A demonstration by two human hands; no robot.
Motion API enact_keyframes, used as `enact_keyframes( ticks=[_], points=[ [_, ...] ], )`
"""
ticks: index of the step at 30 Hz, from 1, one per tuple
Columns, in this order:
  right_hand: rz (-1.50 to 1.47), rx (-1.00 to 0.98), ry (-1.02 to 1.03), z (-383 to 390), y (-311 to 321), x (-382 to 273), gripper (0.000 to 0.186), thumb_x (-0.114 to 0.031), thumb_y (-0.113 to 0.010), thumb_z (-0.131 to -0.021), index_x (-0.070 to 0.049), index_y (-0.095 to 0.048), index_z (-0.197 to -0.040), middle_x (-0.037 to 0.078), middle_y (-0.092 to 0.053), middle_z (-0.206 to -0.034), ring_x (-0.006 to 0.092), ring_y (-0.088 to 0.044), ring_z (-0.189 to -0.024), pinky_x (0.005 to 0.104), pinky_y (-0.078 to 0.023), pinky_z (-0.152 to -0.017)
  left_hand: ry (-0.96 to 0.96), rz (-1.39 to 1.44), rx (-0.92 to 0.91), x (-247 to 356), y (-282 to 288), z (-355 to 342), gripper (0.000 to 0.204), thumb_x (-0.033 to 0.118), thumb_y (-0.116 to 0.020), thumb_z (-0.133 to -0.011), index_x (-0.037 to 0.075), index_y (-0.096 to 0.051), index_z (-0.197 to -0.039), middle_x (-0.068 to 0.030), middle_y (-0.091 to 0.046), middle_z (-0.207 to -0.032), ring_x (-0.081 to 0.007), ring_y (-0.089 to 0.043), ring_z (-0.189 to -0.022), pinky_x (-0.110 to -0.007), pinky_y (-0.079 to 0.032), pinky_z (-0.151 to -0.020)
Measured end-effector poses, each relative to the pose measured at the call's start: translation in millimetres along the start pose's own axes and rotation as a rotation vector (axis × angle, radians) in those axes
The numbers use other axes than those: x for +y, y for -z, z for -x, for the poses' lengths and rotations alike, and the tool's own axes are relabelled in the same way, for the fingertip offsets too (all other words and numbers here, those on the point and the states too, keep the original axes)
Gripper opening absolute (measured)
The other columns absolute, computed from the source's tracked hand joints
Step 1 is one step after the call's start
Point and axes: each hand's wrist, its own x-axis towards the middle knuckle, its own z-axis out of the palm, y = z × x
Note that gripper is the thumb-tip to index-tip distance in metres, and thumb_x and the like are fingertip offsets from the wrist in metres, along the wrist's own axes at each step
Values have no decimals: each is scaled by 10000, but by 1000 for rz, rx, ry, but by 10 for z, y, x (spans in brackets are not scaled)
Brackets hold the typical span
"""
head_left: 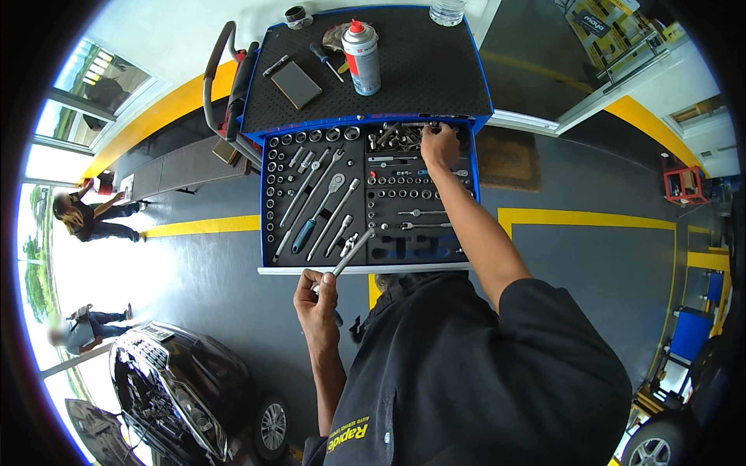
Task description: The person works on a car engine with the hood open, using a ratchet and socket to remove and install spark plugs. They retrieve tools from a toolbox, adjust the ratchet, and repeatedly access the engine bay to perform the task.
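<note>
My left hand (pixel 317 304) is closed around a chrome extension bar (pixel 353 254), held at a slant over the front edge of the open tool drawer (pixel 326 270). A dark piece shows just below that hand; its kind is hard to make out. My right hand (pixel 440 146) reaches to the back right of the drawer, into a compartment of loose metal sockets and bits (pixel 396 138). Its fingers are bent together, and what they hold, if anything, is hidden. Foam inserts in the drawer carry a ratchet (pixel 336 184), long bars and rows of sockets (pixel 315 135).
On the blue tool cabinet's black top (pixel 420 62) stand a spray can (pixel 362 58), a phone-like slab (pixel 297 84) and a screwdriver (pixel 326 62). A car with its hood up (pixel 186 380) is at lower left. Two people are far left.
</note>
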Motion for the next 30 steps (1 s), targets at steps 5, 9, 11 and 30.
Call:
enact_keyframes(
  ticks=[5, 9, 11, 30],
  points=[
    [-25, 46, -79, 39, -100, -156, 464, -422, -770, -913, -117, -725, -1260, 160, -761, -1192, 379, -733, -1103, 500, -603, -910, 7, -41, 83, -57, 159, 66, 282, 279, -678, -1046, 117, -519, -880, 78, -430, -671, -4, -315, -571, -206, -221, -512],
    [-96, 49, -94, -61, -196, -48, 407, -402, -815, -884, -123, -761, -1175, 153, -769, -1163, 355, -747, -1069, 497, -603, -897, 58, 36, 151, -137, 132, 88, 299, 274, -712, -1026, 105, -529, -861, 70, -448, -647, -10, -335, -567, -220, -237, -520],
    [-220, 45, -81, -146, -232, 61, 318, -323, -849, -860, -107, -781, -1083, 141, -781, -1096, 339, -755, -1021, 459, -591, -876, 88, 58, 158, -167, 108, 81, 290, 265, -704, -1032, 104, -529, -866, 71, -445, -646, -10, -333, -565, -218, -234, -519],
    [-1034, -338, 264, 190, 648, 32, 158, -118, -591, -1070, -45, -577, -1210, 80, -693, -981, 138, -705, -821, 266, -563, -723, 130, 130, 76, 152, -202, -712, 297, 247, -584, -1074, -21, -649, -1184, 81, -385, -647, -5, -314, -563, -206, -222, -516]
  ],
)
